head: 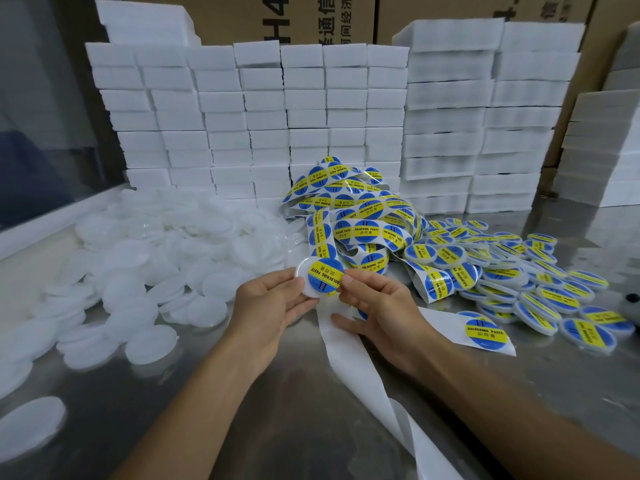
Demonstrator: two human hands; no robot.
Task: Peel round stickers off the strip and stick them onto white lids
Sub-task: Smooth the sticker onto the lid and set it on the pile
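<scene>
Holding lid [304, 280], right hand [375, 299] pressing sticker [325, 276]

blue-yellow sticker [325, 277] on white lid [304, 278]

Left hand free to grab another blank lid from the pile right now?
Probably not yet. The left hand holds a white lid while the right hand presses a sticker onto it. The blank lid pile lies unobstructed on its side, once that grip lets go.

Bare lids [145, 258] lie heaped left on the table [242, 427]; stickered lids [540, 292] right; the sticker strip [363, 216] piled between. Foam blocks [263, 126] stand stacked behind.
</scene>
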